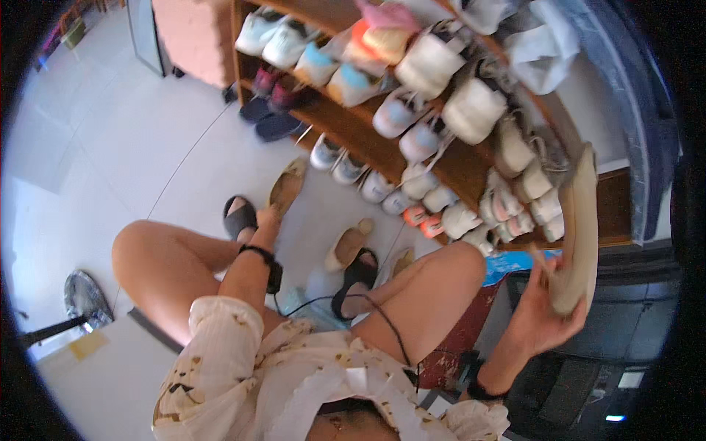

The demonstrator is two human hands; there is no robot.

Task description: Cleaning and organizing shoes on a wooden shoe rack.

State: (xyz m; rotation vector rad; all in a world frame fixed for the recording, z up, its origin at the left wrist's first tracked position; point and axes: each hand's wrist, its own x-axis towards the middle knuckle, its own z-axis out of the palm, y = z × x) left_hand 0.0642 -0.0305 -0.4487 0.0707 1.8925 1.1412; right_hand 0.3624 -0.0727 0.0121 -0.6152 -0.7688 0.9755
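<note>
Left arm: stretched forward past the inside of the left knee, a black band at the wrist.
Left hand: fingers seem closed on a shoe's near end; their exact grip is too blurred for me to tell.
Tan shoe: low and slim, pointing away, just beyond that hand.
Right arm: out to the side, wrist raised.
Right hand: pinching a long piece by its lower end.
Beige piece: smooth, narrow, upright, rising above those fingers before the shoe rack.
</note>
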